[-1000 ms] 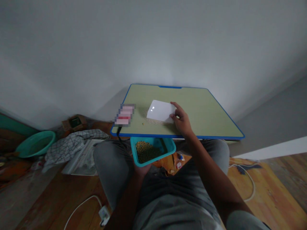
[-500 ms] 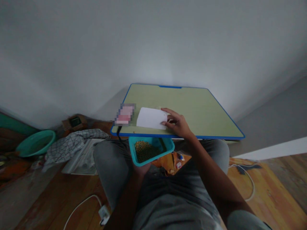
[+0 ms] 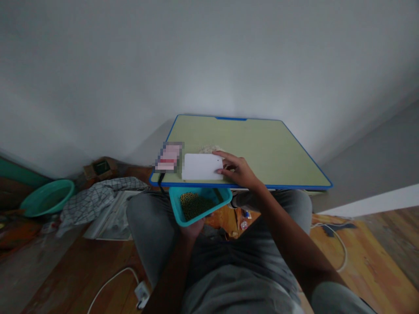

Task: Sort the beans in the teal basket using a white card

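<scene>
My right hand (image 3: 238, 169) pinches the right end of a blank white card (image 3: 201, 167), thumb in front and fingers on its upper edge. The card stands near the table's front edge. Just behind it shows a pale, speckled patch of small bits (image 3: 211, 149), partly hidden by the card and my fingers. Below the table edge, my left hand (image 3: 193, 229) grips a teal plastic tub (image 3: 173, 208) from underneath, most of its fingers out of sight. Dark green and yellowish beans (image 3: 196, 206) lie inside the tub.
The small table (image 3: 262, 148) has a pale green top and blue rim, against a wall. A blurred pink card (image 3: 168, 158) with a black strap lies at its left. Left on the floor are a green basin (image 3: 49, 198), a checked cloth (image 3: 85, 198) and a power plug (image 3: 142, 292).
My right hand has drawn the white card left and toward the front edge. The speckled patch behind it shows more. The tub has shifted slightly left with my left hand.
</scene>
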{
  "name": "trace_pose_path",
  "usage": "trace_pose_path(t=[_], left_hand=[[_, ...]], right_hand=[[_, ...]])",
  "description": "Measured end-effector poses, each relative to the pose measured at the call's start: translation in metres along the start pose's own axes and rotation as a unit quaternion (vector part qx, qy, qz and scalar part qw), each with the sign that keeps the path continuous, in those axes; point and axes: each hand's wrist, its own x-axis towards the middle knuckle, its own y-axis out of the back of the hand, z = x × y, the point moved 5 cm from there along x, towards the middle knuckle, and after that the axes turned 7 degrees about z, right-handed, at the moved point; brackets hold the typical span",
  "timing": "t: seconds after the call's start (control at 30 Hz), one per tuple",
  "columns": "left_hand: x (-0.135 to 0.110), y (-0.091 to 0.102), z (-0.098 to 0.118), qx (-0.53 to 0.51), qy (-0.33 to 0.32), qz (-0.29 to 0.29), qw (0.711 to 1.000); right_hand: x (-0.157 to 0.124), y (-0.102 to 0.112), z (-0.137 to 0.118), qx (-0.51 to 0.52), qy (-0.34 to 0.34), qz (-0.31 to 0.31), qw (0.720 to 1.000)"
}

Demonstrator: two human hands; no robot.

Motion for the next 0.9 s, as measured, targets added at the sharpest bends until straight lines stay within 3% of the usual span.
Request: trace_pose_path(t=[0.2, 0.37, 0.57, 0.77, 0.9], left_hand=[[0.0005, -0.0001, 0.0028, -0.002, -0.002, -0.014, 1.000], [0.0009, 0.0003, 0.0018, -0.004, 0.013, -0.024, 1.000], [-0.0005, -0.0005, 0.0009, -0.009, 0.012, -0.022, 1.000], [0.0011, -0.0029, 0.0014, -0.017, 0.005, -0.019, 1.000], [0.0007, -0.0035, 0.0004, -0.016, 0.003, -0.021, 1.000]], right_hand=[[-0.0004, 0.0040, 0.0058, 0.034, -0.020, 0.034, 0.999], [-0.0002, -0.0002, 0.0027, 0.037, -0.023, -0.016, 0.999], [0.0010, 0.0097, 0.0087, 0.018, -0.038, 0.065, 0.997], [-0.0013, 0.0020, 0.0051, 0.029, -0.032, -0.011, 0.999], [-0.0005, 0.0062, 0.0092, 0.031, -0.046, 0.030, 0.998]])
